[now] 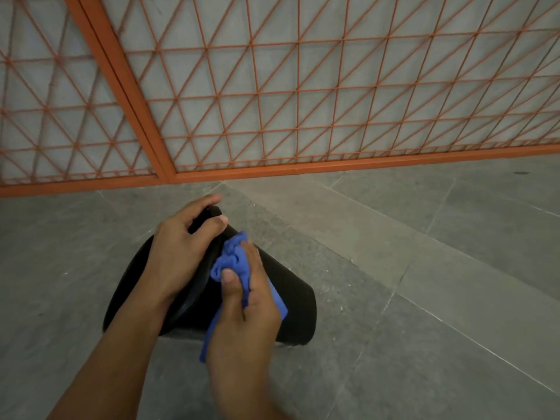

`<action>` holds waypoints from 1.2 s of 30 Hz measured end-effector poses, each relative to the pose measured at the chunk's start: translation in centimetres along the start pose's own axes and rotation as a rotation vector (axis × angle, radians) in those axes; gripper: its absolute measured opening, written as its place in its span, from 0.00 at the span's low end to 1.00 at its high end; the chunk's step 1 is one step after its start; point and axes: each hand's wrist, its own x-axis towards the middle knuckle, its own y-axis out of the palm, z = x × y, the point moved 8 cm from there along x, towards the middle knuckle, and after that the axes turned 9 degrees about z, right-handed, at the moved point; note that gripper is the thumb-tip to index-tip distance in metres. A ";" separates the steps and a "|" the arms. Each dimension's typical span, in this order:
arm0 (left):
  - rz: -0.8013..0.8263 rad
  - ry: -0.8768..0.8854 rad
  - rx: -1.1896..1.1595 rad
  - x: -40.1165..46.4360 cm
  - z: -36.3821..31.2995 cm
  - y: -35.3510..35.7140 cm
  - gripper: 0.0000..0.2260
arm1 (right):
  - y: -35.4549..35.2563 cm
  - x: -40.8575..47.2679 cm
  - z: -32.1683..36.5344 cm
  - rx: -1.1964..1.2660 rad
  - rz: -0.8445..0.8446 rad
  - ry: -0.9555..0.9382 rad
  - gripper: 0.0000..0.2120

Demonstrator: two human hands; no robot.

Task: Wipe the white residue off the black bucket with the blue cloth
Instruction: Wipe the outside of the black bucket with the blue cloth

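Head view shows our right hand point(248, 301) bunched round the cloth point(233, 262), thumb on top pinching the wad, the fingers curled under it, a blue tail hanging out below the wrist. We press that wad against the bucket point(297, 304) near its rim. Our left hand point(181, 253) grips the rim, fingers hooked over the far edge and thumb across the near side, steadying it.

The bucket lies tipped on its side on the floor point(424, 268), its mouth turned toward us and to the left, its base end pointing right. It rests only on its curved wall, so we judge it could roll or pivot if we scrub hard sideways; the left hand's hold is all that stops that.

We cannot see any white residue on the black wall from here; the hands hide the spot being rubbed, so we could easily miss patches. The loose tail of cloth may drag on the floor, where pale specks lie, and carry grit back onto the plastic. The orange grille point(303, 101) stands well apart behind, out of harm's way
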 end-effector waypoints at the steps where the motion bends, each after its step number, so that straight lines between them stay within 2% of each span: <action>1: -0.004 -0.010 -0.012 0.2 0.1 -0.1 0.26 | 0.4 0.6 0.4 -0.036 0.031 -0.013 0.17; 4: -0.011 -0.006 -0.016 0.5 0.2 -0.5 0.21 | -1.8 2.4 -0.5 -0.183 -0.015 0.016 0.14; 7: -0.030 -0.004 -0.059 -0.2 0.6 -1.0 0.21 | -6.0 3.8 -3.1 -0.317 -0.099 0.137 0.10; 9: -0.022 0.002 -0.065 -0.5 0.5 -0.8 0.22 | -7.9 4.0 -4.0 -0.332 -0.118 0.147 0.07; 11: -0.011 0.004 -0.058 -0.4 0.4 -0.7 0.22 | -8.4 3.6 -4.8 -0.341 -0.015 0.155 0.08; 14: -0.002 0.005 -0.062 -0.4 0.4 -0.8 0.22 | -8.6 3.2 -5.4 -0.474 0.243 0.058 0.20; 15: 0.001 0.007 -0.059 -0.5 0.4 -0.9 0.22 | -8.7 3.2 -5.2 -0.563 0.271 -0.010 0.21; 17: -0.003 0.007 -0.053 -0.5 0.5 -1.0 0.23 | -9.0 3.4 -5.4 -0.639 0.218 -0.066 0.21; 21: -0.025 -0.003 -0.029 -0.4 0.5 -0.8 0.26 | -6.8 2.0 -4.7 -0.406 -0.016 0.030 0.15; 24: -0.058 -0.013 0.024 -0.2 0.4 -0.7 0.27 | -3.1 0.2 -2.3 -0.352 -0.094 -0.013 0.19; 26: -0.066 -0.015 0.047 0.0 0.3 -0.5 0.28 | -0.8 -0.1 -0.3 -0.335 -0.076 -0.024 0.20; 29: -0.062 -0.022 0.054 0.1 0.2 -0.3 0.28 | 1.7 1.0 1.6 -0.301 0.021 0.041 0.16; 34: -0.031 -0.020 0.031 0.6 0.1 -0.1 0.22 | -0.3 3.3 0.9 -0.370 -0.080 0.023 0.22; 36: -0.029 -0.009 0.016 0.3 0.1 -0.3 0.20 | -2.1 4.4 -1.3 -0.382 -0.087 0.116 0.19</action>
